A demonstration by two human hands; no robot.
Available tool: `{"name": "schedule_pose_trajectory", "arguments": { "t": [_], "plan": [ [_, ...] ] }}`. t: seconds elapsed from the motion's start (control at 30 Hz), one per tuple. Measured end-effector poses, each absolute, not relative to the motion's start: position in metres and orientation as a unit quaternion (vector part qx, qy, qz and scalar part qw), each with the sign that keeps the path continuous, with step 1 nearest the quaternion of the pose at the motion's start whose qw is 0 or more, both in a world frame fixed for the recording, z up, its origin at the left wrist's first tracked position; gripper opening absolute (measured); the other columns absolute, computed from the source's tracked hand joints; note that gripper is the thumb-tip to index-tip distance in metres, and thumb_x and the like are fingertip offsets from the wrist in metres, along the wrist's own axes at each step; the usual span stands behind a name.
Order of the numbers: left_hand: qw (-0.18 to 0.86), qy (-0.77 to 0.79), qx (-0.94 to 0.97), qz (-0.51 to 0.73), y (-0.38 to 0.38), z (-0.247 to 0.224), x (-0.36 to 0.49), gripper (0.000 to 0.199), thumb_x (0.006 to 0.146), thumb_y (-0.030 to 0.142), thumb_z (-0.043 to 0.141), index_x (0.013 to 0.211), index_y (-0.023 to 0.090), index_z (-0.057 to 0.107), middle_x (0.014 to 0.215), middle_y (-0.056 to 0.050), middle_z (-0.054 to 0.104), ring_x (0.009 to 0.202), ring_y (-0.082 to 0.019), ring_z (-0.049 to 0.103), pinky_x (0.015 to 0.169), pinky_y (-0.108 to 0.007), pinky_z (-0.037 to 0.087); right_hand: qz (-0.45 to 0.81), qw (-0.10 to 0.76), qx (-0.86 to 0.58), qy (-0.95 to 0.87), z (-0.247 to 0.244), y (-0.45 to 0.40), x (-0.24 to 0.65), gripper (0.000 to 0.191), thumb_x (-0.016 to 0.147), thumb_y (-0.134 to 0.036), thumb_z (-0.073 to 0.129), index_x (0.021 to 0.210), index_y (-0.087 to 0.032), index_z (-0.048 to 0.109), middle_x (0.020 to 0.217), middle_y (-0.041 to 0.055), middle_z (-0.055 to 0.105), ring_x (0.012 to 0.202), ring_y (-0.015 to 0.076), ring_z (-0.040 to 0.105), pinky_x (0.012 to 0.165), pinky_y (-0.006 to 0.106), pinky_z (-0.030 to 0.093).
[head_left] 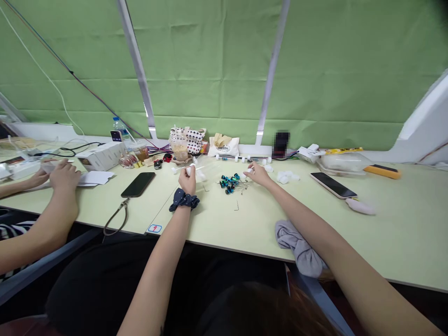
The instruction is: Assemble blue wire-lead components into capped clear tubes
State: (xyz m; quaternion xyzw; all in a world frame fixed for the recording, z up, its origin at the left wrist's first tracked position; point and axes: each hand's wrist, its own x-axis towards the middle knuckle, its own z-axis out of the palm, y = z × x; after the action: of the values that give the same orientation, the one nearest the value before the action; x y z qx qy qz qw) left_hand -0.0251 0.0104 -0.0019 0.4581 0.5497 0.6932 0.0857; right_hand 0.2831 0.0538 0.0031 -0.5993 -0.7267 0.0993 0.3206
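My left hand [188, 179], with a dark scrunchie [184, 199] at its wrist, has its fingers closed round a small white piece [189, 171]. Clear plastic tubes lie just beyond it. My right hand [258, 174] reaches to the right edge of a pile of shiny blue-green parts with thin metal pins [230, 183]. Its thumb and index finger come together near a small white piece, and whether they grip it is too small to tell. White caps [287, 177] lie right of my right hand. A thin bent metal wire [237, 206] lies nearer the front edge.
A dark phone [138, 185] with a strap lies left, another phone [333, 185] right. Capped tubes [257, 159] line the back near a white pouch [224, 146]. A grey cloth [300, 247] hangs at the front edge. Another person's hands [58, 175] hold paper at far left.
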Motion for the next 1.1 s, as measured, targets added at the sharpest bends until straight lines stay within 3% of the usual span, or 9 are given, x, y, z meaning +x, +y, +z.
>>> {"name": "schedule_pose_trajectory", "arguments": {
  "t": [0.2, 0.37, 0.53, 0.67, 0.87, 1.1],
  "plan": [
    [0.159, 0.504, 0.489, 0.694, 0.034, -0.011, -0.027, 0.042, 0.071, 0.036, 0.065, 0.110, 0.018, 0.063, 0.093, -0.006, 0.059, 0.055, -0.008, 0.051, 0.052, -0.022, 0.043, 0.038, 0.241, -0.710, -0.660, 0.010, 0.084, 0.312, 0.018, 0.068, -0.019, 0.067, 0.085, -0.018, 0.062, 0.095, 0.0080, 0.061, 0.093, 0.0224, 0.054, 0.074, 0.030, 0.041],
    [0.124, 0.507, 0.513, 0.681, 0.053, -0.017, -0.020, 0.042, 0.074, 0.021, 0.060, 0.116, 0.021, 0.063, 0.109, -0.008, 0.043, 0.060, -0.004, 0.052, 0.062, -0.022, 0.050, -0.061, 0.231, -0.736, -0.633, 0.017, 0.126, 0.306, 0.024, 0.075, -0.020, 0.062, 0.099, -0.018, 0.063, 0.112, 0.0128, 0.057, 0.113, 0.0312, 0.040, 0.088, 0.044, 0.034],
    [0.056, 0.547, 0.555, 0.624, 0.055, -0.023, -0.016, 0.041, 0.080, 0.016, 0.050, 0.119, 0.021, 0.063, 0.096, -0.006, 0.042, 0.066, -0.008, 0.051, 0.067, -0.024, 0.050, -0.032, 0.190, -0.660, -0.726, 0.014, 0.175, 0.265, 0.042, 0.079, -0.034, 0.062, 0.118, -0.022, 0.052, 0.122, 0.0141, 0.054, 0.115, 0.0344, 0.036, 0.090, 0.055, 0.029],
    [0.047, 0.570, 0.574, 0.585, 0.051, -0.026, -0.015, 0.041, 0.084, 0.017, 0.045, 0.121, 0.019, 0.061, 0.085, -0.006, 0.050, 0.078, -0.016, 0.053, 0.076, -0.029, 0.048, -0.017, 0.156, -0.630, -0.760, 0.000, 0.203, 0.234, 0.042, 0.078, -0.037, 0.062, 0.115, -0.020, 0.052, 0.120, 0.0161, 0.055, 0.115, 0.0358, 0.035, 0.090, 0.062, 0.025],
    [0.028, 0.547, 0.636, 0.543, 0.048, -0.025, -0.013, 0.040, 0.084, 0.023, 0.049, 0.123, 0.017, 0.058, 0.098, -0.009, 0.063, 0.098, -0.022, 0.054, 0.095, -0.038, 0.038, -0.058, 0.163, -0.610, -0.773, -0.004, 0.211, 0.223, 0.028, 0.079, -0.024, 0.060, 0.106, -0.017, 0.056, 0.111, 0.0168, 0.058, 0.116, 0.0338, 0.036, 0.095, 0.062, 0.017],
    [-0.034, 0.533, 0.677, 0.505, 0.036, -0.022, -0.014, 0.042, 0.079, 0.038, 0.060, 0.115, 0.018, 0.062, 0.101, -0.010, 0.060, 0.098, -0.024, 0.053, 0.093, -0.038, 0.036, -0.081, 0.247, -0.614, -0.745, 0.031, 0.159, 0.240, 0.034, 0.089, -0.037, 0.046, 0.114, -0.014, 0.053, 0.117, 0.0192, 0.052, 0.115, 0.0338, 0.038, 0.094, 0.056, 0.023]
  ]
}}
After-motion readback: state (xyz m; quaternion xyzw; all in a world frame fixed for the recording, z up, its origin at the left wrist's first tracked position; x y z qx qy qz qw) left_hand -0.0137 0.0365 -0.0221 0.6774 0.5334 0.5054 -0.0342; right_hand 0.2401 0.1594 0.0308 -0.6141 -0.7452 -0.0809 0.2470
